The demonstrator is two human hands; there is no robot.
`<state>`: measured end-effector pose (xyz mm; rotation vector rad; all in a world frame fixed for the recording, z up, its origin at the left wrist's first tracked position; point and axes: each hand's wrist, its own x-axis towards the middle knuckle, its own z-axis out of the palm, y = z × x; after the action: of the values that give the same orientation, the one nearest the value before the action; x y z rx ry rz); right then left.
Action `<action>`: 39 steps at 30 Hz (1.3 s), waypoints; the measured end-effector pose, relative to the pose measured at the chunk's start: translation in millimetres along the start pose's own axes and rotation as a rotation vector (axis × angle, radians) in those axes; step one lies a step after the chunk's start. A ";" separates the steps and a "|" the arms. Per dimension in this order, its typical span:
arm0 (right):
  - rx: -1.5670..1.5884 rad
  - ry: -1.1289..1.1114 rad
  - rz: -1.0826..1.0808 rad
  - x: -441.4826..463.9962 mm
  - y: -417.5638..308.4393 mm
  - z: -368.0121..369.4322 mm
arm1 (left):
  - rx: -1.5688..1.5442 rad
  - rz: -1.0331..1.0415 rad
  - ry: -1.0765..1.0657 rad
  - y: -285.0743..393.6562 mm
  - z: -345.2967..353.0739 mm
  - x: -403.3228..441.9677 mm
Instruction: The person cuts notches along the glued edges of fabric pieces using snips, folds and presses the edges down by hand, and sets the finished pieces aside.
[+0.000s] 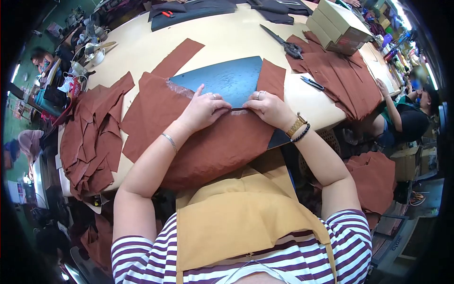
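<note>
1. Brown cardboard box [338,28], contents hidden, stands on the pale tabletop [222,35].
2. Rust-red fabric panel [213,151] lies beneath the left hand [208,110] and right hand [268,109].
3. Both hands pinch its edge, fingertips nearly closed.

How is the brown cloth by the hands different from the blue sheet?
The cloth is reddish brown, while the sheet is blue. The cloth looks dull, with some whitish patches; the sheet looks shiny, with dark specks. Both lie at least partly on the table.
</note>
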<state>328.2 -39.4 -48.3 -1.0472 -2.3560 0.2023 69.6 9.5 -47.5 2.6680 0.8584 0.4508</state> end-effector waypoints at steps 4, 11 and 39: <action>-0.162 0.019 -0.086 -4.5 -6.9 2.5 | 0.111 0.139 0.087 -10.5 3.1 -5.7; -0.302 -0.103 -0.021 -6.8 -24.6 0.0 | 0.134 0.178 0.128 -20.2 5.3 -11.4; -0.416 -0.182 0.144 8.8 -69.2 25.7 | 0.158 0.226 0.171 -62.8 -16.3 -18.2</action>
<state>265.2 -78.4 -42.2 -1.4481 -2.5513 -0.1551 17.3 50.3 -59.9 2.9215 0.6638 0.7008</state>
